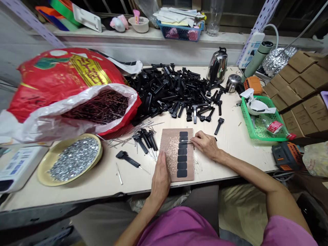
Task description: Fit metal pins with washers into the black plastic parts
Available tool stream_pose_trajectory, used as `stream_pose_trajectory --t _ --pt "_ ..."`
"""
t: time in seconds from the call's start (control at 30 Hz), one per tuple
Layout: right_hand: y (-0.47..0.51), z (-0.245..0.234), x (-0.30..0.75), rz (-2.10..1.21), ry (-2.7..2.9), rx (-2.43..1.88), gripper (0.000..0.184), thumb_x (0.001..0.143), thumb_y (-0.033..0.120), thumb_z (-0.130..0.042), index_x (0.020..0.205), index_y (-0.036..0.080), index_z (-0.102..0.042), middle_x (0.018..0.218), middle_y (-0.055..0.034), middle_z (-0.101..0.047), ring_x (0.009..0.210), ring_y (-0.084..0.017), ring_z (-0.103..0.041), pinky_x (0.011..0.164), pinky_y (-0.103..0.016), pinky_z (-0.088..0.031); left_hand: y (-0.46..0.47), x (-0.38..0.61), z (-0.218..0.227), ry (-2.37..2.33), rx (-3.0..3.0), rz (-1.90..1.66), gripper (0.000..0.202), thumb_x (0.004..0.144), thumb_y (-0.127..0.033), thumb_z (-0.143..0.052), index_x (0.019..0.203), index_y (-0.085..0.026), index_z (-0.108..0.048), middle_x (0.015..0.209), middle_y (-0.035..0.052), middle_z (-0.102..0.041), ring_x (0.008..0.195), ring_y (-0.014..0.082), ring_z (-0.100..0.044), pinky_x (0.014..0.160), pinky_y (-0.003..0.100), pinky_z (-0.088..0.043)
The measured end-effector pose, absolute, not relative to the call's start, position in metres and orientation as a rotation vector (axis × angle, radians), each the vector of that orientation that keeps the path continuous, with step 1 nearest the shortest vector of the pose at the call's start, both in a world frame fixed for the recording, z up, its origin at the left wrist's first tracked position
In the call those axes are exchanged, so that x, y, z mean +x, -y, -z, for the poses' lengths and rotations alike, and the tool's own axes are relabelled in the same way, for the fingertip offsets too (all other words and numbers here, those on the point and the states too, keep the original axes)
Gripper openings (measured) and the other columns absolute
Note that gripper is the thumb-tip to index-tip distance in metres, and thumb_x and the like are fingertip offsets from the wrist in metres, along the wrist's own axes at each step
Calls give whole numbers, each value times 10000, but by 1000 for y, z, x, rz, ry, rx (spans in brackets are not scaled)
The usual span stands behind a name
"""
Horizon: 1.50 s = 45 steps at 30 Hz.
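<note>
Carefully — my right hand (205, 145) pinches a thin steel pin (186, 141) by its end, light and slippery, above the black plastic pieces (182, 158) on the cork board (167, 153), my left hand (160, 174) pressed flat on that board's edge.

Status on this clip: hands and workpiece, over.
Right hand at metal pin, on row of black plastic pieces. Left hand resting on brown board. Black parts heap beyond board.
</note>
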State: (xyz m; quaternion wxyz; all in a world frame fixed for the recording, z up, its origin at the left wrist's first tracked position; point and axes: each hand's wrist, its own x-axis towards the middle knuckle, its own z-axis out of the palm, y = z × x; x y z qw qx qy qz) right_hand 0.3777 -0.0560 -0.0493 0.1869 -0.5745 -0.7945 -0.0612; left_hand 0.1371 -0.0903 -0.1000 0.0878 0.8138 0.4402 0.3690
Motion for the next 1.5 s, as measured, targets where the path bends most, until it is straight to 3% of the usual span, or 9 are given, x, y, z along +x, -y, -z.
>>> stream_pose_trajectory --t 0.7,1.03,1.23,1.5 --pt "39 58 385 133 2283 -1719 299 969 302 -428 892 180 -689 811 -31 -566 624 -86 -484 500 -205 -313 88 137 104 -1292 2440 -1104 732 835 69 -243 1500 -205 -104 1499 151 -356 1370 220 -343 1090 417 -394" --pt "32 47 383 194 2380 -1677 291 969 270 -425 878 187 -688 837 -56 -619 789 -142 -511 494 -221 -288 89 138 102 -1300 2435 -1109 721 840 66 -227 1498 -211 -131 1469 136 -417 1366 200 -352 1085 404 -404" --pt "30 48 382 139 2360 -1714 266 964 246 -422 919 172 -673 795 -57 -606 775 -149 -490 490 -229 -265 89 138 103 -1319 2417 -1100 658 873 25 -236 1492 -189 -176 1456 144 -437 1365 201 -360 1086 403 -411" --pt "21 44 385 184 2386 -1719 308 968 189 -381 801 174 -640 791 -54 -600 757 -149 -476 499 -246 -280 89 135 103 -1309 2398 -1067 622 899 -18 -261 1490 -204 -199 1454 125 -447 1351 204 -396 1095 402 -404"
